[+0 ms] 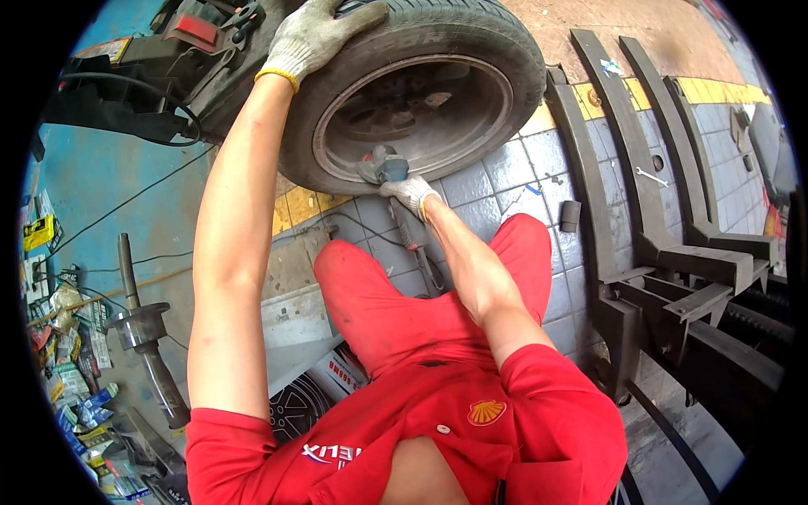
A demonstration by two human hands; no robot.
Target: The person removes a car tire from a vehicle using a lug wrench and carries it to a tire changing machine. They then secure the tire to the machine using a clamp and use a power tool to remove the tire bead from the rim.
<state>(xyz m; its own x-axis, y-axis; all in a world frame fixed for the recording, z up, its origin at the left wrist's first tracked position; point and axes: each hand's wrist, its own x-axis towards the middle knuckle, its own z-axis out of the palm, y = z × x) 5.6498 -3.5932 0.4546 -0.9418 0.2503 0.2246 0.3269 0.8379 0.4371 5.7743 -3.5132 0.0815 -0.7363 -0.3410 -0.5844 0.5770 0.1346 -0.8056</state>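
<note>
A black tire (290,126) on a dusty grey metal wheel rim (471,156) stands in front of me, its hollow side toward me. My left hand (318,40), in a white knit glove with a yellow cuff, grips the tire's upper left shoulder, thumb spread across the rubber; some fingertips are cut off by the frame. Lower down, my right hand (410,194), in a similar glove, is closed around a handheld grinder (391,168). The grinder's head lies against or very near the rim's lower edge; exact contact is hard to tell.
Dark machinery (118,93) stands left of the tire. A metal shaft with a flange (139,326) lies farther left, near packets and clutter (76,396). Long steel lift arms (623,143) fill the right side, with a wrench (651,177) on one. A black cylinder (570,216) stands on the tiles.
</note>
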